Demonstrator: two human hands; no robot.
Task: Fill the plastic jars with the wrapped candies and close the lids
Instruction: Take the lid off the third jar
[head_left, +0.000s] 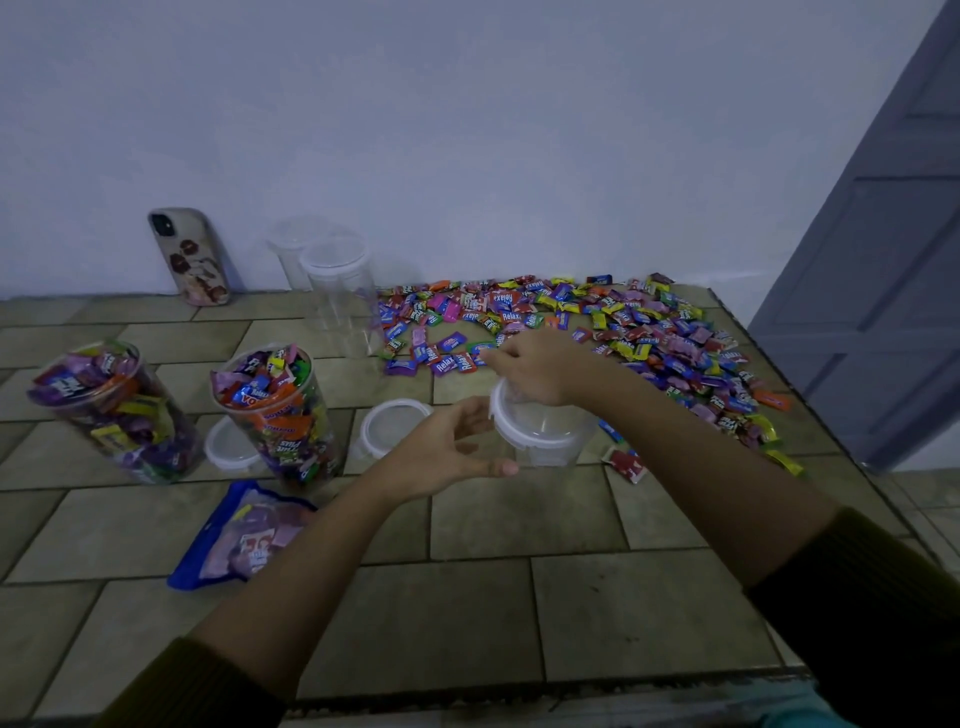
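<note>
The empty jar (550, 452) stood upright on the desk (467, 623), lid (519, 439) on. The right hand (540, 369) sat on top, fingers curled over the lid's far rim. The left hand (452, 447) was loosely open just left of it. Candies (649, 322) lay beyond.

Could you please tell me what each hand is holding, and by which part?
The right hand grips the lid at its rim; the left hand, open beside the jar, holds nothing.

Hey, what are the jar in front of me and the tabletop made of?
Jar: seemingly clear, glossy plastic; the tiles show through its wall, and its rim is white. Tabletop: probably matte ceramic or stone tile, judging by beige rectangles with dark grout lines.
</note>
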